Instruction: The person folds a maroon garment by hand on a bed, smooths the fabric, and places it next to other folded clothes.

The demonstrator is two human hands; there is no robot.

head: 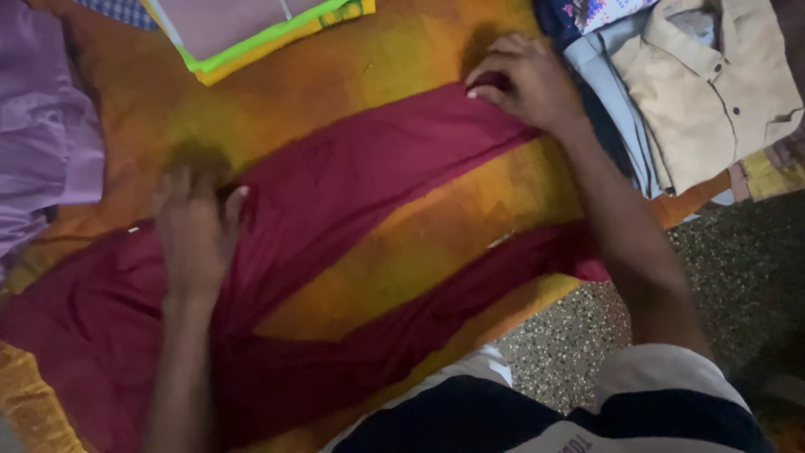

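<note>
Nearest the lens, at the bottom centre of the frame, sits the person's dark shirt with white sleeves (537,411), and both bare forearms reach up from it across a pair of maroon cloth trousers (352,193) spread flat on an orange and yellow patterned mat (419,243). One maroon leg runs diagonally from the middle left toward the upper centre; the other lies lower, stretching toward the right edge of the mat, with a wedge of bare mat between them. At centre left, the left hand (194,231) lies palm down on the trousers, its fingers spread and blurred, pressing the cloth rather than pinching it. Toward the upper right, the right hand (524,80) rests on the end of the upper leg, fingers curled and pressed together on the hem; whether the cloth is truly pinched in that grip I cannot tell. Just beside this hand, in the upper right corner, lies a folded tan buttoned shirt (713,84) on top of pale blue folded cloth (599,75). A purple garment (42,134) bunches at the left edge, and a flat stack of cloth with green and yellow edges (260,38) sits at the top. Speckled floor (579,335) shows at the lower right.
</note>
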